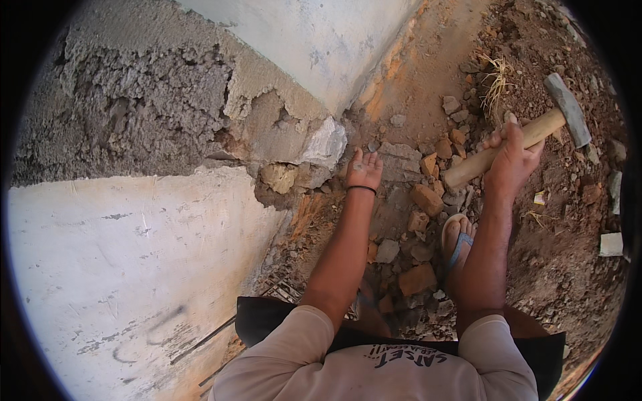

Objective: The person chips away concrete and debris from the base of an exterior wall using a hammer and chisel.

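My right hand (509, 167) is wrapped round the thick wooden handle of a sledgehammer (568, 110), raised on the right with its grey steel head at the upper right. My left hand (364, 172), with a dark band at its wrist, is reaching to the broken wall corner. Its fingers are curled by the round grey end of what looks like a metal chisel (373, 146), seen end-on; the rest of it is hidden. Left of that hand is a pale chunk of broken masonry (326, 142) at the base of the corner.
A white plastered wall (134, 247) stands on the left, with a rough grey cement surface (147, 100) above it. Broken bricks (426, 199) and stones cover the ground around my sandalled foot (458, 240). Loose brown soil (555, 254) lies on the right.
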`<action>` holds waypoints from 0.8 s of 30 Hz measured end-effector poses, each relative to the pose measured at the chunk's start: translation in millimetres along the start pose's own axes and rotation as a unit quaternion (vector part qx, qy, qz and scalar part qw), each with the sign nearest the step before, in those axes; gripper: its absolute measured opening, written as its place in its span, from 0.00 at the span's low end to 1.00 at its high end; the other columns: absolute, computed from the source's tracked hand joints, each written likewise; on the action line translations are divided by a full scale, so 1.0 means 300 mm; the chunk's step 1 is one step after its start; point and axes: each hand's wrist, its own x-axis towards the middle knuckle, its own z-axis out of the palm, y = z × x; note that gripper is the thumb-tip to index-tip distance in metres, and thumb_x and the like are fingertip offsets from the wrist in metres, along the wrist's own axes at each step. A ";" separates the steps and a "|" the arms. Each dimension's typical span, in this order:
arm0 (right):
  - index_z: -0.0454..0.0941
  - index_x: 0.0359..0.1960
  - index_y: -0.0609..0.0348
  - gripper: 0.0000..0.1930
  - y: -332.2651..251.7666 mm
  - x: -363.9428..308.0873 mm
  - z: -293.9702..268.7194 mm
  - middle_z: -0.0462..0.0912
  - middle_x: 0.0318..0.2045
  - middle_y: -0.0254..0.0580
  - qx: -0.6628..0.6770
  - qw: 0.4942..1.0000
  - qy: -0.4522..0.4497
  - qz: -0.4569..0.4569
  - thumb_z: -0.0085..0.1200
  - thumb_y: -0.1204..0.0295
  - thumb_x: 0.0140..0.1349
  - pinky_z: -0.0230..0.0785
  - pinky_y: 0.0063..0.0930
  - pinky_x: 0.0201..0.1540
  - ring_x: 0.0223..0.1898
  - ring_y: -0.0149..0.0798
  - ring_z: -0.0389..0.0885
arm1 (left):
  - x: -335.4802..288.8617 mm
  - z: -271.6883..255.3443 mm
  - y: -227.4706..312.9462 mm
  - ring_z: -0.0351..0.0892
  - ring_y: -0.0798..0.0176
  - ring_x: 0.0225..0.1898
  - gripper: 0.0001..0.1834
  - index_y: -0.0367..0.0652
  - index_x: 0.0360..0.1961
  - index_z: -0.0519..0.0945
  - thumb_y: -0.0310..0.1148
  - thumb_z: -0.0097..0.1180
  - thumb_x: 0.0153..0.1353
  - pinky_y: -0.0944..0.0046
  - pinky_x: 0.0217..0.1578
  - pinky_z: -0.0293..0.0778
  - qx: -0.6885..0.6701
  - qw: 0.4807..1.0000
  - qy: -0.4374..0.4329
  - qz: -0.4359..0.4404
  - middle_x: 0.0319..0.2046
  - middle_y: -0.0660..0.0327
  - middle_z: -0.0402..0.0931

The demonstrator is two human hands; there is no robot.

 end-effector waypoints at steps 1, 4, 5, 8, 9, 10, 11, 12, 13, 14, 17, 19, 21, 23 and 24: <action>0.64 0.47 0.62 0.13 -0.031 0.037 0.004 0.74 0.27 0.37 0.044 0.996 0.049 -0.056 0.54 0.77 0.65 0.72 0.28 0.23 0.21 0.28 0.73 | 0.001 0.009 -0.007 0.47 0.55 0.77 0.43 0.48 0.78 0.40 0.44 0.52 0.73 0.49 0.73 0.47 -0.007 1.000 -0.014 -0.009 0.79 0.58 0.39; 0.62 0.53 0.64 0.17 0.129 -0.117 -0.011 0.74 0.27 0.39 0.019 0.998 0.061 0.015 0.52 0.78 0.65 0.73 0.27 0.23 0.20 0.28 0.73 | 0.007 0.040 -0.049 0.50 0.55 0.76 0.40 0.50 0.78 0.45 0.44 0.51 0.74 0.49 0.73 0.48 -0.018 1.000 0.005 -0.015 0.78 0.57 0.42; 0.63 0.57 0.65 0.22 0.230 -0.249 -0.057 0.77 0.31 0.48 -0.122 0.985 -0.044 0.112 0.54 0.76 0.63 0.77 0.36 0.30 0.26 0.38 0.79 | 0.005 0.043 -0.082 0.54 0.55 0.75 0.36 0.50 0.77 0.51 0.43 0.50 0.74 0.49 0.73 0.51 -0.019 0.999 0.041 -0.017 0.77 0.56 0.48; 0.71 0.56 0.63 0.23 0.517 -0.529 -0.028 0.81 0.42 0.50 -0.343 0.771 -0.478 0.244 0.59 0.73 0.57 0.71 0.39 0.50 0.43 0.45 0.80 | 0.099 -0.149 0.051 0.77 0.54 0.55 0.20 0.43 0.60 0.73 0.43 0.48 0.74 0.52 0.62 0.71 -0.086 0.994 0.060 0.006 0.54 0.54 0.78; 0.71 0.56 0.63 0.23 0.536 -0.560 -0.042 0.81 0.42 0.50 -0.336 0.776 -0.479 0.233 0.59 0.73 0.57 0.71 0.39 0.50 0.43 0.45 0.80 | 0.091 -0.245 0.061 0.79 0.55 0.50 0.17 0.44 0.55 0.76 0.43 0.48 0.74 0.52 0.58 0.74 -0.076 0.994 0.083 0.015 0.49 0.55 0.80; 0.71 0.56 0.63 0.24 0.534 -0.588 -0.082 0.80 0.41 0.50 -0.312 0.794 -0.480 0.203 0.59 0.73 0.57 0.71 0.39 0.49 0.42 0.44 0.80 | 0.074 -0.315 0.049 0.80 0.57 0.45 0.15 0.44 0.51 0.78 0.42 0.49 0.74 0.53 0.54 0.77 -0.063 0.993 0.100 0.017 0.44 0.57 0.82; 0.71 0.57 0.63 0.24 0.529 -0.620 -0.091 0.80 0.40 0.49 -0.284 0.811 -0.478 0.180 0.59 0.73 0.57 0.72 0.38 0.47 0.41 0.44 0.80 | 0.061 -0.364 0.051 0.79 0.58 0.43 0.14 0.45 0.49 0.79 0.42 0.51 0.73 0.53 0.51 0.77 -0.017 0.992 0.120 0.021 0.42 0.58 0.81; 0.70 0.57 0.63 0.24 0.472 -0.566 -0.121 0.80 0.40 0.48 -0.306 0.824 -0.425 0.217 0.58 0.73 0.58 0.72 0.38 0.47 0.41 0.43 0.80 | -0.001 -0.365 -0.038 0.77 0.59 0.42 0.13 0.45 0.48 0.78 0.41 0.53 0.72 0.53 0.50 0.76 0.003 0.992 0.119 -0.032 0.43 0.59 0.80; 0.70 0.57 0.63 0.24 0.413 -0.479 -0.135 0.79 0.39 0.47 -0.327 0.832 -0.369 0.254 0.58 0.74 0.58 0.73 0.37 0.47 0.41 0.43 0.80 | -0.090 -0.356 -0.128 0.75 0.60 0.41 0.12 0.46 0.48 0.77 0.40 0.56 0.71 0.52 0.48 0.75 0.021 0.989 0.118 -0.084 0.43 0.60 0.79; 0.70 0.56 0.63 0.22 0.428 -0.416 -0.090 0.78 0.34 0.42 -0.317 0.864 -0.341 0.191 0.57 0.73 0.59 0.75 0.34 0.37 0.33 0.38 0.80 | -0.095 -0.374 -0.119 0.72 0.61 0.42 0.16 0.46 0.52 0.74 0.39 0.61 0.68 0.52 0.47 0.73 0.063 0.995 0.026 -0.076 0.45 0.61 0.78; 0.69 0.48 0.63 0.16 0.273 -0.182 -0.010 0.75 0.26 0.39 -0.240 0.901 -0.248 0.265 0.58 0.72 0.61 0.71 0.32 0.24 0.21 0.32 0.75 | -0.199 -0.240 -0.191 0.74 0.58 0.46 0.20 0.43 0.54 0.68 0.37 0.62 0.67 0.50 0.50 0.73 0.125 0.991 -0.038 -0.031 0.49 0.58 0.76; 0.69 0.47 0.61 0.14 0.236 -0.103 -0.024 0.73 0.25 0.34 -0.203 0.929 -0.221 0.217 0.56 0.73 0.63 0.66 0.27 0.18 0.17 0.26 0.70 | -0.218 -0.168 -0.187 0.73 0.61 0.43 0.19 0.45 0.49 0.67 0.35 0.63 0.66 0.51 0.47 0.73 0.124 0.991 -0.040 0.006 0.46 0.57 0.77; 0.68 0.47 0.62 0.14 0.213 -0.117 -0.037 0.73 0.26 0.34 -0.177 0.943 -0.197 0.201 0.57 0.73 0.63 0.66 0.27 0.18 0.17 0.26 0.70 | -0.223 -0.159 -0.150 0.72 0.63 0.40 0.18 0.46 0.45 0.65 0.33 0.65 0.65 0.52 0.44 0.73 0.115 0.991 -0.036 0.060 0.43 0.57 0.78; 0.68 0.48 0.62 0.15 0.180 -0.159 -0.040 0.73 0.26 0.34 -0.149 0.956 -0.177 0.180 0.57 0.73 0.63 0.66 0.27 0.19 0.18 0.26 0.70 | -0.234 -0.150 -0.105 0.72 0.65 0.34 0.20 0.46 0.42 0.62 0.31 0.65 0.64 0.56 0.36 0.75 0.121 0.987 -0.038 0.095 0.42 0.55 0.79; 0.68 0.48 0.62 0.15 0.168 -0.199 -0.047 0.73 0.26 0.34 -0.124 0.961 -0.161 0.189 0.57 0.73 0.63 0.66 0.26 0.19 0.18 0.27 0.70 | -0.227 -0.157 -0.077 0.72 0.65 0.34 0.20 0.46 0.42 0.62 0.31 0.65 0.64 0.56 0.36 0.75 0.112 0.987 -0.038 0.105 0.42 0.55 0.79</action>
